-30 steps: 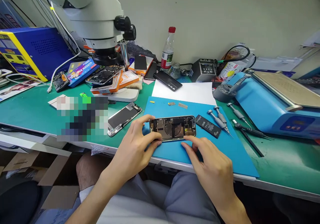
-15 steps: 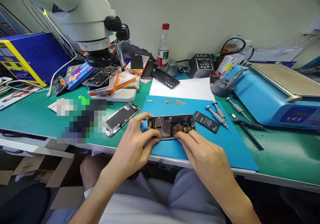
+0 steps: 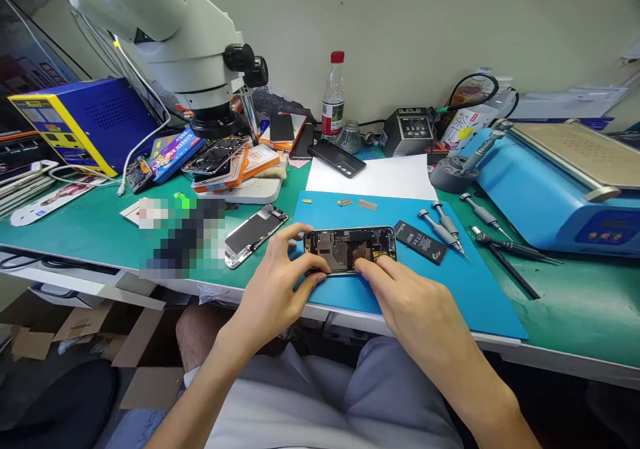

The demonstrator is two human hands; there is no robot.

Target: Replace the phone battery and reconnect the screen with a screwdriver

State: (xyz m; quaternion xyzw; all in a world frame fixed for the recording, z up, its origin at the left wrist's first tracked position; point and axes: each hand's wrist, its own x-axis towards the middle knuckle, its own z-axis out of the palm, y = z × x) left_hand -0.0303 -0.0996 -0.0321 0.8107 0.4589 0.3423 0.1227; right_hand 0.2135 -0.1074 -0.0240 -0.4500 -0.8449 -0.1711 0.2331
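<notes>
Opened phone (image 3: 343, 252) between your hands. Your left hand (image 3: 277, 285) pinches its end edge to edge; right hand (image 3: 415, 295) bunched at near rim, hold unclear. Brace with left; work right fingertips lightly.

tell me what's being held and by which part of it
The left hand holds the opened phone by its left end. The right hand is at the near edge; whether it grips cannot be told.
</notes>
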